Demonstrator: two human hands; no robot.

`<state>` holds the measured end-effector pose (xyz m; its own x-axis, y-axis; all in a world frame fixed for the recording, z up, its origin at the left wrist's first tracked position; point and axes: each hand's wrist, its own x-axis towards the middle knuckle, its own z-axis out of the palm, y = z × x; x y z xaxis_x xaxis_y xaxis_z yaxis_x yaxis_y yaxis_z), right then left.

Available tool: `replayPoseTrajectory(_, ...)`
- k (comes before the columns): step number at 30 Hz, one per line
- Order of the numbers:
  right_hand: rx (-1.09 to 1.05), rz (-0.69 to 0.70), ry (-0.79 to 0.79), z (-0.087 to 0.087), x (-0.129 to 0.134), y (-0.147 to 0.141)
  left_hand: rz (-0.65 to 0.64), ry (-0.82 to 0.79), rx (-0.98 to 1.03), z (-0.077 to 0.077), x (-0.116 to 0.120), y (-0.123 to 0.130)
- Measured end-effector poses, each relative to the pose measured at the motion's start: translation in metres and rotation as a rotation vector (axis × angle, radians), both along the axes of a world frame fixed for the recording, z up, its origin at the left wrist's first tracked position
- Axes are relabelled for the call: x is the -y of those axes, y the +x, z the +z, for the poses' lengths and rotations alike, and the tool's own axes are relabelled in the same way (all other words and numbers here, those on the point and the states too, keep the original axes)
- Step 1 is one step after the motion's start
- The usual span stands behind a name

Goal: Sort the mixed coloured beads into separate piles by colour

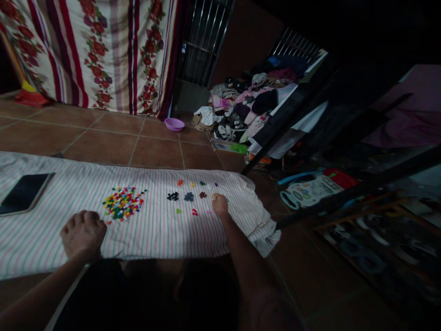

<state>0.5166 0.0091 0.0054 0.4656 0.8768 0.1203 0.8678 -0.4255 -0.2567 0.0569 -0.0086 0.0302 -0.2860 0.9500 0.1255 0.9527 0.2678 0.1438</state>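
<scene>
My left hand (83, 233) rests on the striped cloth (151, 239), its fingers curled in; nothing shows in it. Just beyond it lies a mixed heap of small colourful pieces (123, 203), too small to name exactly. My right hand (219, 203) reaches to the right part of the cloth with its fingertips pressed together. Whatever they hold is hidden, though something pale shows at the fingertips. Left of that hand are sorted groups: black pieces (172, 196), grey pieces (189, 196), brown pieces (203, 195), orange pieces (180, 182) and red pieces (195, 212).
A dark-screened tablet or phone (25, 193) lies at the cloth's left end. Beyond, on the tiled floor, sit a purple basin (174, 124) and a heap of clothes (248, 103). A dark slanted post (275, 138) stands to the right.
</scene>
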Motion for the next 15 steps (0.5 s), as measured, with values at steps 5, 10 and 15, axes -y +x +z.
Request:
replayPoseTrajectory(5, 0.031, 0.005, -0.048, 0.0026, -0.0020, 0.0003, -0.015, 0.017, 0.002, -0.0012, 0.0002, -0.0005)
replayPoseTrajectory(10, 0.029, 0.005, -0.066, 0.0053, -0.0041, 0.0014, -0.017, 0.040, 0.002, -0.0075, -0.0009, -0.0035)
replayPoseTrajectory(15, 0.001, -0.003, -0.069, 0.0050, -0.0040, 0.0008, -0.021, 0.067, 0.020, -0.0085, -0.0010, -0.0037)
